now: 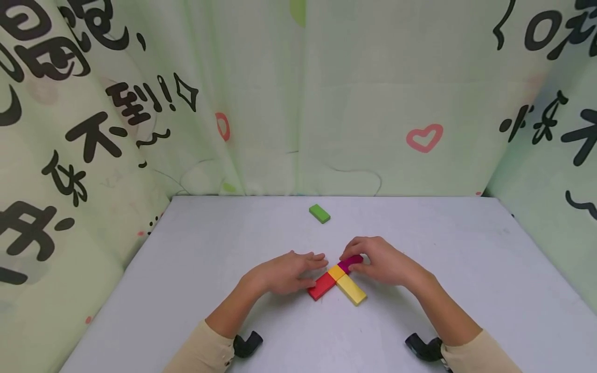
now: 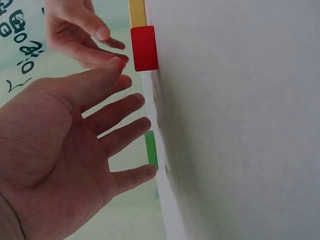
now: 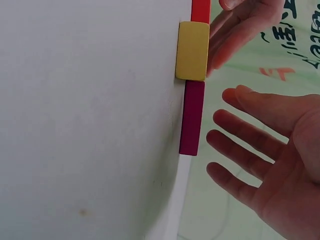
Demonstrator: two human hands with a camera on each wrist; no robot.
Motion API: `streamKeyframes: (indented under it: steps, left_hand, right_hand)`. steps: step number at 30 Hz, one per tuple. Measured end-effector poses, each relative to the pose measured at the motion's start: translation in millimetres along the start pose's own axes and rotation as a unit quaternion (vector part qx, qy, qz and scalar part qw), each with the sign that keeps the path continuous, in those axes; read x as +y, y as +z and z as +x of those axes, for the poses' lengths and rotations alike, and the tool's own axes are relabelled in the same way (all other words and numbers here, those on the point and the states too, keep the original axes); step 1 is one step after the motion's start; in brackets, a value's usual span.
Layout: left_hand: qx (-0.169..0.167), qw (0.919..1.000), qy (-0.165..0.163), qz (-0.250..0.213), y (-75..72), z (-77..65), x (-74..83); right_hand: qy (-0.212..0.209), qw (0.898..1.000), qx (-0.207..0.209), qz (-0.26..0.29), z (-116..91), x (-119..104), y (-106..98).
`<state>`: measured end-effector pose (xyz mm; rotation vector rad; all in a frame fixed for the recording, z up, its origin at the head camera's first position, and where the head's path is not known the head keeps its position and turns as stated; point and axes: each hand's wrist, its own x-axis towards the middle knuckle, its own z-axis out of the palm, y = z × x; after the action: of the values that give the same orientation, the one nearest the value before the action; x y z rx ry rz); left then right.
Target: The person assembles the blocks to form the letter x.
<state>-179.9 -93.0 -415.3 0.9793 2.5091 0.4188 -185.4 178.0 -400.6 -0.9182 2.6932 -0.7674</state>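
Flat on the table lie a red block [image 1: 322, 286], a small orange block [image 1: 336, 272] and a purple block [image 1: 350, 263], end to end in a slanting row. A longer yellow block [image 1: 352, 290] branches from the orange one toward the near right. My left hand [image 1: 289, 272] hovers beside the red block, fingers extended; its palm looks bare in the left wrist view. Over the purple block is my right hand [image 1: 384, 261], its thumb and fingers on either side. In the right wrist view, a gap shows between those loosely bent fingers [image 3: 245, 142] and the purple block [image 3: 192, 117].
A green block [image 1: 319, 213] lies alone near the far edge of the white table [image 1: 224, 233]. Light green curtains [image 1: 354, 103] with dark lettering and hearts hang around the back and sides. A black curved piece [image 1: 248, 344] sits at each wrist.
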Motion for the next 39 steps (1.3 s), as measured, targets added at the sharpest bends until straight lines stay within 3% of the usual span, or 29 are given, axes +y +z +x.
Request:
streamKeyframes:
  steps: [8,16,32,39]
  left_hand:
    - [0.011,0.9999,-0.008,-0.006,-4.9,0.2,-5.6]
    - [0.019,0.9997,-0.005,-0.018,-5.3,2.2,-12.0]
    - [0.011,0.9994,-0.028,-0.019,-11.3,6.0,-9.0]
    - [0.02,0.9995,-0.017,-0.015,-13.9,6.8,-8.4]
  right_hand:
    - [-0.036,0.999,-0.001,-0.001,-9.4,0.1,2.4]
    - [-0.037,0.999,-0.021,-0.009,-17.2,-2.8,1.7]
    - [-0.044,0.994,-0.088,-0.038,-37.4,-1.7,9.7]
    - [-0.034,0.993,-0.096,-0.06,-40.9,-0.7,12.6]
